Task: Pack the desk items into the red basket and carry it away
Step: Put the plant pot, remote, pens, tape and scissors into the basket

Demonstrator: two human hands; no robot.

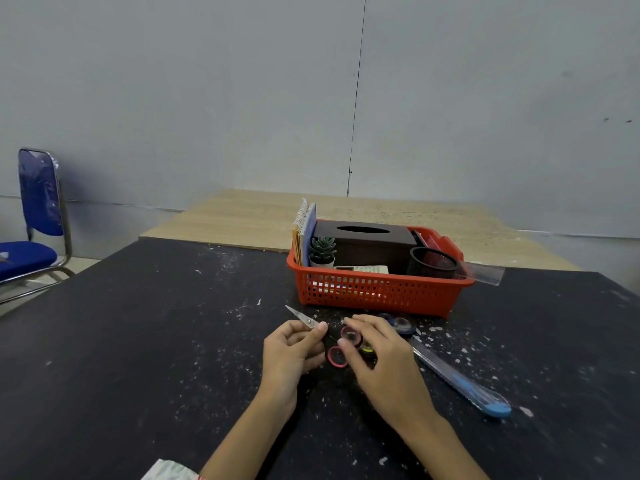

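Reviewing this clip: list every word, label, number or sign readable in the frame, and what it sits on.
No text can be read.
Pale card in the red basket: faint printing, too blurred to read.
Clear ruler sticking out over the basket's right rim: graduation marks only, numbers too small to make out.

The perforated red plastic basket (377,292) sits on a matt, speckled black tabletop (138,341) near small shiny metal-bladed scissors (304,318).

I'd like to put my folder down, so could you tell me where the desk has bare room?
Bare: the black desk left of the left hand, and right of the pen case. Crowded: between both hands and the red basket.
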